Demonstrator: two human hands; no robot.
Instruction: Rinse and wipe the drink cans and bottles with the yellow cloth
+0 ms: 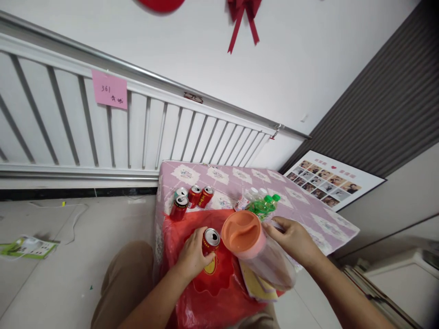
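Head view: red can (209, 244) is held by left hand (194, 257), near front of table, over red plastic sheet (181, 253). Can body is pinched between thumb and fingers; fingers on far side are partly hidden. Whether can base touches the sheet cannot be told. Pitcher (272, 265) is held by right hand (291, 238), just right of can. Handle (277, 224) is gripped with fingers curled around it; fingertips can't be fully seen.

Risks, as judged: liquid could be spilled onto sheet or yellow cloth (255, 285) if pitcher is tipped with orange lid (242, 233) misaligned to can's small opening. Can could be knocked over if bumped by lid rim, or dented if squeezed too hard. Green bottles (262, 208) could be toppled if pitcher is swung back.

Orientation: can's long axis is roughly upright, opening up. Pitcher's long axis appears slanted, lid end toward can, base away to lower right; whether base is supported is unclear.
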